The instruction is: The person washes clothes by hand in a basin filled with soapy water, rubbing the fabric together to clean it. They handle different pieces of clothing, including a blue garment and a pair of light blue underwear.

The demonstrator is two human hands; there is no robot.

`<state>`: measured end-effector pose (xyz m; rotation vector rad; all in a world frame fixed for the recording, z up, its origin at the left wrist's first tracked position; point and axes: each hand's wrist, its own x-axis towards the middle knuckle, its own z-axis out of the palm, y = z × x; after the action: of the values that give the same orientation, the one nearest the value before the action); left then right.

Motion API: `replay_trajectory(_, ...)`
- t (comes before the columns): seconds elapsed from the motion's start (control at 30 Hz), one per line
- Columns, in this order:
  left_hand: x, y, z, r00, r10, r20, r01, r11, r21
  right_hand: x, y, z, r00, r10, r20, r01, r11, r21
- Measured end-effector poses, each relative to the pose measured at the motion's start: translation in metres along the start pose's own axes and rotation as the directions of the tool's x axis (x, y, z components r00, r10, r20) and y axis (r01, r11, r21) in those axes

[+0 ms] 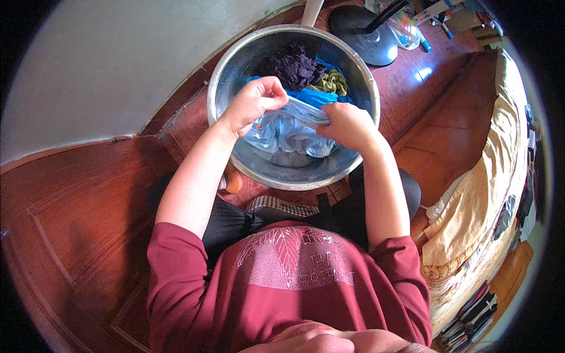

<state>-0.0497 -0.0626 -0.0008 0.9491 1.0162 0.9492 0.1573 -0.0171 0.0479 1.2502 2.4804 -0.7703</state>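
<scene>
A large round metal basin (293, 183) stands on the floor before me. Over it, a light-blue garment (291, 137) hangs stretched between my two hands, its lower part down in the basin. My left hand (258, 101) pinches one end of the garment's upper edge. The other end is gripped in my right hand (346, 125). Behind the garment, in the far part of the basin, are a crumpled dark-purple cloth (298, 66), an olive-green cloth (333, 82) and a bright-blue cloth (315, 97).
A round black stand base (362, 37) with a pole sits beyond the basin, beside a clear plastic bag (406, 33). The wall (110, 66) rises at left. A bed with a tan cover (468, 207) runs along the right. Folded clothes (472, 317) lie at lower right.
</scene>
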Motion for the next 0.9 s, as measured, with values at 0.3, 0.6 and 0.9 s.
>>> replay_trajectory(0.3, -0.008, 0.02, 0.043, 0.898, 0.435, -0.068, -0.294, 0.707, 0.643, 0.018, 0.001, 0.036, 0.813, -0.353, -0.463, 0.515, 0.807, 0.289)
replay_trajectory(0.6, -0.016, 0.052, 0.005, 0.99, 0.132, -0.047, -0.056, 0.683, 0.728, -0.005, -0.02, -0.023, 0.999, 0.039, -0.02, -0.017, 0.77, 0.637)
replay_trajectory(0.9, -0.013, 0.02, -0.005, 0.998, -0.05, 0.033, 0.026, 0.858, 0.513, -0.002, -0.001, -0.002, 0.995, -0.057, -0.083, 0.064, 0.994, 0.089)
